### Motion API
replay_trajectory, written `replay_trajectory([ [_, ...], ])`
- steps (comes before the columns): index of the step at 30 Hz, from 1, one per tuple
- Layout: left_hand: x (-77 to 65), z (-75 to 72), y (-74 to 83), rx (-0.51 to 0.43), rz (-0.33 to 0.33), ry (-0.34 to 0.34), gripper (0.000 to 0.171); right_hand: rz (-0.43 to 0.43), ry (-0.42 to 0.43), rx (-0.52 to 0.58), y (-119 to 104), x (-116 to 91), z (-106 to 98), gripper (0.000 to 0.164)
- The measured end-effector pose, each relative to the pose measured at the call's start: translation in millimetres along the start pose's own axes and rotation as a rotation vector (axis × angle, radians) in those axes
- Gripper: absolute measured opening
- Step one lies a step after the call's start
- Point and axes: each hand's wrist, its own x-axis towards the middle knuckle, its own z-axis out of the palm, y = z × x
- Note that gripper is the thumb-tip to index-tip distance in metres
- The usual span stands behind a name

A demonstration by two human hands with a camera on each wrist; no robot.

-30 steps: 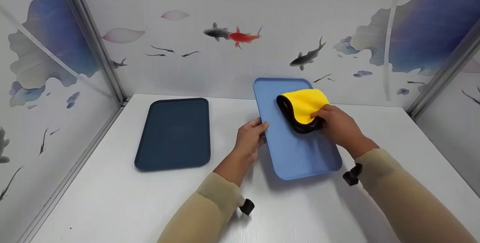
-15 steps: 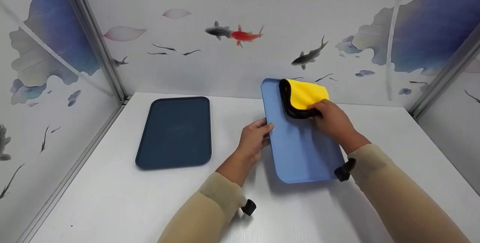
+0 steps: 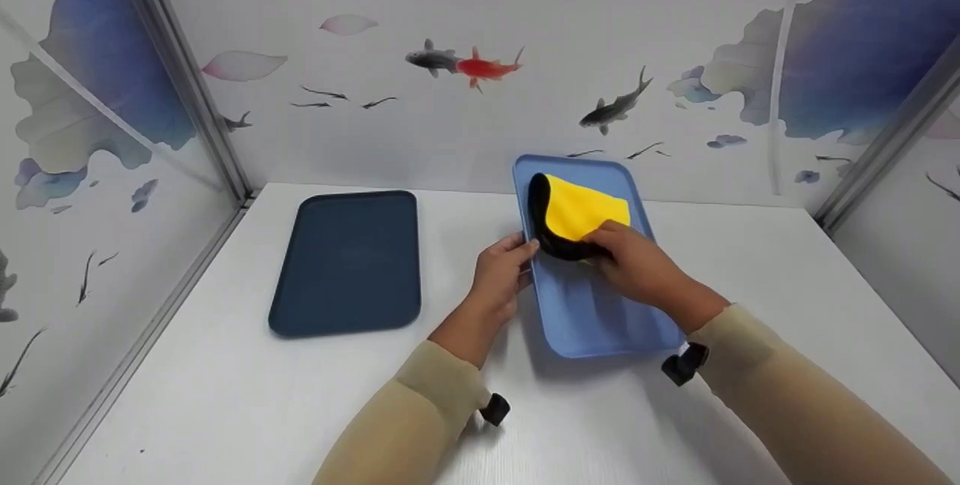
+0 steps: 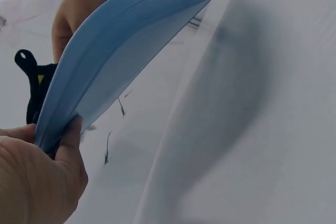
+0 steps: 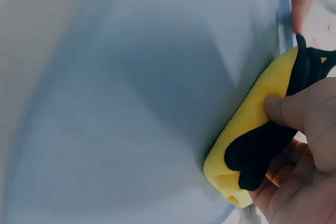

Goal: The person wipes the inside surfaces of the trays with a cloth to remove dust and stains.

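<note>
My left hand (image 3: 499, 275) pinches the left rim of a light blue tray (image 3: 585, 312), thumb on the inner side and fingers behind. The tray is tilted up off the table, its underside showing in the left wrist view. My right hand (image 3: 637, 264) grips a folded yellow cloth (image 3: 585, 208) with black edging and holds it against the upper part of the tray's inner face. In the right wrist view the thumb presses on the yellow cloth (image 5: 247, 114), whose folded edge lies along the tray surface (image 5: 131, 129). The cloth's left edge comes close to my left thumb.
A dark blue tray (image 3: 349, 267) lies flat on the white table (image 3: 202, 387), left of my hands. Behind the table stands a white panel (image 3: 360, 148) printed with fish and petals. Metal frame posts (image 3: 184, 80) rise at the corners.
My right hand first moved the cloth up toward the tray's top edge, then left and down toward the left rim. The light blue tray shifted slightly, still held by my left hand.
</note>
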Motion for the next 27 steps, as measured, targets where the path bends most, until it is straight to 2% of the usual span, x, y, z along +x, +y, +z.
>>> replay_trajectory([
  [9, -0.4, -1.0, 1.0, -0.004, -0.014, 0.024, 0.033, -0.068, -0.061, -0.028, -11.1, -23.7, 3.8, 0.024],
  [17, 0.4, 0.4, 0.8, 0.001, -0.011, 0.027, 0.033, -0.129, -0.065, -0.076, -19.7, -43.8, 5.3, 0.027],
  [22, 0.5, -0.4, 1.7, -0.007, -0.017, 0.035, 0.035, -0.152, -0.029, -0.138, -26.9, -44.9, 7.0, 0.029],
  [27, 0.5, 0.6, 1.5, -0.016, -0.014, 0.053, 0.039, -0.145, 0.001, -0.192, -30.6, -36.9, 10.0, 0.029],
])
